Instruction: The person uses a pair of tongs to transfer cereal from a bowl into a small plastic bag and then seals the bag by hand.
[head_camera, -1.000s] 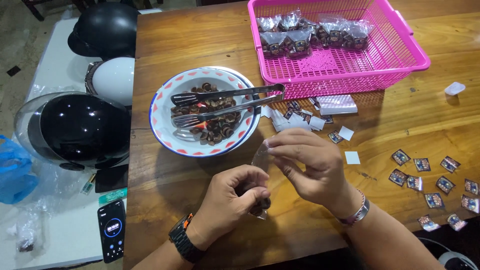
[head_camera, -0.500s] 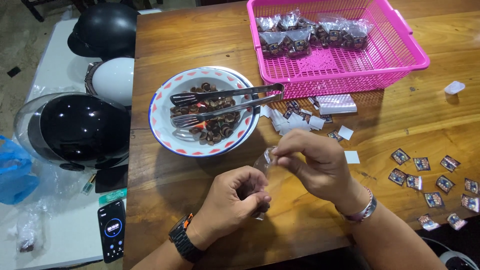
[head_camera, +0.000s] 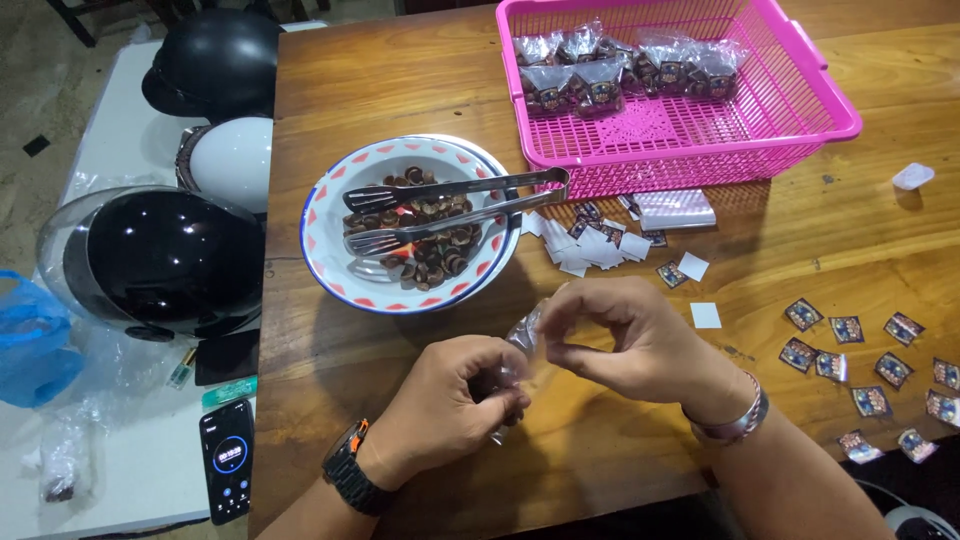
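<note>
both hands (head_camera: 455, 405) (head_camera: 630, 340) — each grip clamped on small clear bag (head_camera: 522, 335) — near bowl (head_camera: 330, 250).

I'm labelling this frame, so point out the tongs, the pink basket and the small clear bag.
tongs (head_camera: 450, 205): head view, middle of the metal arms.
pink basket (head_camera: 700, 158): head view, front wall.
small clear bag (head_camera: 524, 330): head view, top between both hands.

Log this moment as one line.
left hand: grips small clear bag | right hand: pinches bag top | bowl, tongs: untouched
</note>
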